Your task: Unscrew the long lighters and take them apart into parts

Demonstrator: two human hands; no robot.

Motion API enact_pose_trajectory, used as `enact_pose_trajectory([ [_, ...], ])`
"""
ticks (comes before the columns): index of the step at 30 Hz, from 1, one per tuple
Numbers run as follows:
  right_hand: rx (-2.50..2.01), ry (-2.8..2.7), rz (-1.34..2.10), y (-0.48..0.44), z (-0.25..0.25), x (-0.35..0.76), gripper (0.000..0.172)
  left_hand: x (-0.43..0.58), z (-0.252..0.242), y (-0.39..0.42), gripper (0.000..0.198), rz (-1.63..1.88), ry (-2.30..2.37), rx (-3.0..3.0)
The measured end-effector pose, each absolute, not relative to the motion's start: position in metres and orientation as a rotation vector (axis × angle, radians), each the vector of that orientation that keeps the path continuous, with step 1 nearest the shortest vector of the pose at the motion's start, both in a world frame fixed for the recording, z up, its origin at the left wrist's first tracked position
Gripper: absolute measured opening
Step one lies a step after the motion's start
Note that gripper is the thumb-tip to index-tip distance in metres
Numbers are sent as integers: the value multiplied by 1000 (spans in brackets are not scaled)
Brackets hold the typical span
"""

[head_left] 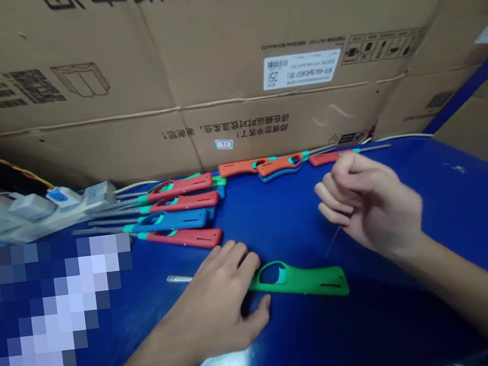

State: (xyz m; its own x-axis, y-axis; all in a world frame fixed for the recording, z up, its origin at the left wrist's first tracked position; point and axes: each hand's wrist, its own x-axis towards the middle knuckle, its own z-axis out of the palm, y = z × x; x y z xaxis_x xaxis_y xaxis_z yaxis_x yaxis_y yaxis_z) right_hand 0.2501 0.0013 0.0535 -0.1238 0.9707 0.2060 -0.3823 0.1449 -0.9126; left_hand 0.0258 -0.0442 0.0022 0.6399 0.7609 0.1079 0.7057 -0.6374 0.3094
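A green long-nosed lighter lies on the blue table, its metal tip pointing left. My left hand lies over its barrel with fingers curled on it, pressing it down. My right hand hovers above and to the right of the green handle, fingers curled in a pinch. A thin dark wire seems to hang from it; what it grips is too small to name.
Several red and blue lighters lie in a row at back left, more lighters by the cardboard boxes walling the back. Clear plastic bags with white parts sit far left.
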Motion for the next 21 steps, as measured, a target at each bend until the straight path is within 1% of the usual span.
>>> enact_pose_trajectory([
  [2,-766,-1172,1371,-3,46,250,19,34,2,-45,35,340,1194,2630],
  [4,-816,-1283,1369,-9,38,249,17,43,2,-46,42,309,1134,2656],
  [6,-858,-1412,1388,-12,32,248,12,47,1,-46,36,274,1101,2661],
  [8,-902,-1562,1495,-13,26,248,11,45,-1,-44,30,279,1151,2636],
  [10,-914,-1653,1637,-11,21,249,19,39,-3,-41,26,314,1216,2607],
  [12,-878,-1623,1714,-5,19,253,26,32,-5,-39,24,347,1243,2606],
  [14,-809,-1497,1670,0,20,257,23,27,-7,-38,24,364,1248,2620],
  [17,-692,-1308,1503,3,29,264,14,27,-8,-38,24,363,1236,2646],
  [21,-646,-1239,1320,-6,40,263,12,30,-9,-38,24,378,1221,2669],
])
